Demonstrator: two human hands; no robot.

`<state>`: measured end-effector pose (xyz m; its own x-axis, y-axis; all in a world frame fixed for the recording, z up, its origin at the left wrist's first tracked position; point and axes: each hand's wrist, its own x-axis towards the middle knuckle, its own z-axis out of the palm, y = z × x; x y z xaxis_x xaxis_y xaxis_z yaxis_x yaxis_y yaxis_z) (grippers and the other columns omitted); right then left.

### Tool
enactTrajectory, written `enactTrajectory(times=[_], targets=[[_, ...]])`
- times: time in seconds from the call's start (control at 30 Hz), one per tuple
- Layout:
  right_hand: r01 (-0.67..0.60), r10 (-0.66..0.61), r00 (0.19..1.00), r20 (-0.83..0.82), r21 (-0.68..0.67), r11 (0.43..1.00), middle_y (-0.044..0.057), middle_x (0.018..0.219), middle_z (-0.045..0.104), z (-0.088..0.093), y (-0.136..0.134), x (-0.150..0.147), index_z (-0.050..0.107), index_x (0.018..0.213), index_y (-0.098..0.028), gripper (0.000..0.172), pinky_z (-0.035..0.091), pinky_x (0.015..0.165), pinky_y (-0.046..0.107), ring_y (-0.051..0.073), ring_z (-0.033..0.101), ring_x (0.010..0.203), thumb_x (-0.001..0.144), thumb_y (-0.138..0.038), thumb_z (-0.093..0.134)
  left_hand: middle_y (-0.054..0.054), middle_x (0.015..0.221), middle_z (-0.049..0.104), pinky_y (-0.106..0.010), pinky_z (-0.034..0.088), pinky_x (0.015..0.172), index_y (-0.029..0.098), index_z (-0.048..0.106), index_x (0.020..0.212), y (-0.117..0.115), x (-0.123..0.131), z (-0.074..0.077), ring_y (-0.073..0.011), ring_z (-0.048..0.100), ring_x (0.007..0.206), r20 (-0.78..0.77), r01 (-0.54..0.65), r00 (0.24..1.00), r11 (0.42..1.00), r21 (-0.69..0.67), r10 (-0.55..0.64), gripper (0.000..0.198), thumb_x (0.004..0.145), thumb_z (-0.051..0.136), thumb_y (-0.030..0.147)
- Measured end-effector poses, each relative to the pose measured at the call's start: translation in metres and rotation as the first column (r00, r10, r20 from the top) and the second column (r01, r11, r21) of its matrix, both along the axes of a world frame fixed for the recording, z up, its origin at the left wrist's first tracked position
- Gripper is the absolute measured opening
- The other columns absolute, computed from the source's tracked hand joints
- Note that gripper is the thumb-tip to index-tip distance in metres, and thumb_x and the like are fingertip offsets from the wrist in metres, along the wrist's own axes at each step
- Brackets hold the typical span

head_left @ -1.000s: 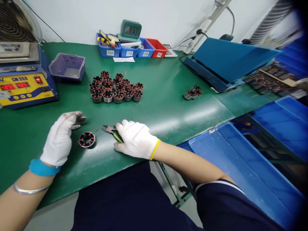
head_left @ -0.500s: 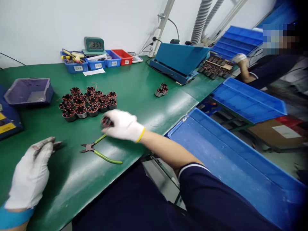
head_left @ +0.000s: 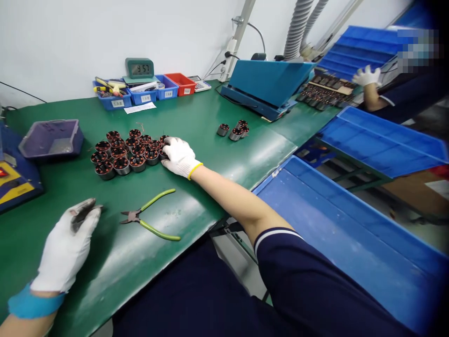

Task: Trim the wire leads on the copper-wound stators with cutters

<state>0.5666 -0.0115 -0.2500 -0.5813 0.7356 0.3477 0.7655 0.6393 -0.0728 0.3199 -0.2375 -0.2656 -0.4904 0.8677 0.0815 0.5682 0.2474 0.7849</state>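
One right hand (head_left: 179, 157) in a white cloth glove with a yellow edge is at a round silver metal ring with copper wire inside (head_left: 162, 153), at the right end of a bunch of matching rings (head_left: 137, 164). From back here I can't tell if it grips. The ring looks hard and a bit heavy, and maybe slippery, so I'd hold its outside wall, not the thin wire. Nearer lie metal pliers with green handles (head_left: 135, 216). My left hand (head_left: 66, 243), white-gloved, curls loosely around nothing I can see.
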Motion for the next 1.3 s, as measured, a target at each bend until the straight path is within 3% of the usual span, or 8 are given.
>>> enactTrajectory(times=[0.2, 0.4, 0.57, 0.73, 0.87, 1.07, 1.2, 1.3], targets=[[-0.279, 0.282, 0.956, -0.079, 0.048, 0.959, 0.012, 0.148, 0.052, 0.015, -0.07, -0.007, 0.073, 0.101, -0.019, 0.026, 0.03, 0.118, 0.054, 0.036, 0.036, 0.143, 0.082, -0.038, 0.071, -0.016, 0.136, 0.064, -0.053, 0.047, 0.113, 0.017, 0.05, 0.143, -0.009, 0.004, 0.005, -0.0349, 0.062, 0.124, 0.104, 0.127, 0.987, 0.992, -0.022, -0.124, 0.088, 0.071, 0.074, 0.063], [-0.751, 0.749, 0.66, -0.065, -0.03, 0.659, 0.01, 0.141, 0.058, -0.004, -0.166, -0.03, 0.072, 0.096, -0.021, 0.016, 0.038, 0.112, 0.052, 0.033, 0.041, 0.139, 0.089, -0.031, 0.061, -0.013, 0.15, 0.055, -0.048, 0.052, 0.111, 0.023, 0.035, 0.156, -0.029, 0.013, 0.003, -0.0375, 0.057, 0.132, -0.165, 0.521, 0.829, 0.845, -0.12, -0.534, 0.119, 0.055, 0.089, 0.055], [-0.551, 0.518, 0.825, -0.226, -0.119, 0.826, 0.016, 0.136, 0.061, -0.036, -0.175, -0.01, 0.054, 0.142, -0.014, 0.055, 0.047, 0.106, 0.046, 0.028, 0.056, 0.123, 0.09, -0.032, 0.058, -0.009, 0.136, 0.067, -0.043, 0.058, 0.101, 0.024, 0.046, 0.15, -0.035, 0.02, -0.01, -0.0335, 0.068, 0.117, -0.18, 0.502, 0.842, 0.861, -0.081, -0.508, 0.095, 0.069, 0.079, 0.061], [-0.222, 0.211, 0.974, -0.082, -0.169, 0.96, 0.015, 0.116, 0.069, -0.038, -0.163, 0.026, 0.062, 0.132, -0.015, 0.041, 0.054, 0.089, 0.045, 0.03, 0.064, 0.103, 0.095, -0.025, 0.049, -0.011, 0.123, 0.072, -0.047, 0.057, 0.097, 0.022, 0.049, 0.148, -0.034, 0.032, -0.015, -0.0375, 0.07, 0.108, -0.21, 0.349, 0.907, 0.931, -0.108, -0.364, 0.093, 0.07, 0.074, 0.067], [-0.25, 0.21, 0.951, -0.226, -0.168, 0.954, 0.016, 0.125, 0.067, -0.023, -0.168, 0.01, 0.061, 0.131, -0.014, 0.044, 0.05, 0.099, 0.043, 0.029, 0.061, 0.116, 0.096, -0.041, 0.058, -0.013, 0.117, 0.072, -0.048, 0.056, 0.091, 0.019, 0.041, 0.152, -0.034, 0.037, -0.014, -0.0379, 0.071, 0.104, -0.199, 0.312, 0.92, 0.938, -0.153, -0.339, 0.099, 0.071, 0.069, 0.066], [-0.258, 0.218, 0.966, -0.138, -0.526, 0.81, 0.003, 0.103, 0.071, 0.0, -0.176, -0.033, 0.068, 0.106, -0.022, 0.025, 0.047, 0.075, 0.03, 0.021, 0.067, 0.094, 0.098, -0.044, 0.058, -0.011, 0.111, 0.074, -0.046, 0.054, 0.082, 0.021, 0.032, 0.157, -0.035, 0.038, -0.006, -0.0366, 0.072, 0.098, -0.183, 0.317, 0.915, 0.921, -0.226, -0.36, 0.093, 0.078, 0.062, 0.061], [-0.053, 0.131, 0.979, 0.157, -0.425, 0.904, 0.01, 0.101, 0.07, 0.007, -0.176, -0.037, 0.069, 0.104, -0.018, 0.026, 0.044, 0.067, 0.034, 0.028, 0.067, 0.088, 0.099, -0.038, 0.053, -0.009, 0.111, 0.074, -0.046, 0.055, 0.083, 0.02, 0.028, 0.158, -0.035, 0.036, -0.001, -0.0346, 0.072, 0.098, -0.151, 0.357, 0.905, 0.903, -0.241, -0.398, 0.095, 0.078, 0.065, 0.057], [-0.111, 0.161, 0.979, 0.124, -0.337, 0.935, 0.013, 0.106, 0.068, 0.008, -0.173, -0.04, 0.068, 0.111, -0.014, 0.032, 0.045, 0.076, 0.038, 0.03, 0.065, 0.096, 0.102, -0.039, 0.049, -0.007, 0.114, 0.073, -0.046, 0.056, 0.086, 0.025, 0.022, 0.161, -0.036, 0.032, -0.004, -0.0329, 0.072, 0.098, -0.093, 0.364, 0.913, 0.898, -0.248, -0.396, 0.1, 0.077, 0.068, 0.056]])
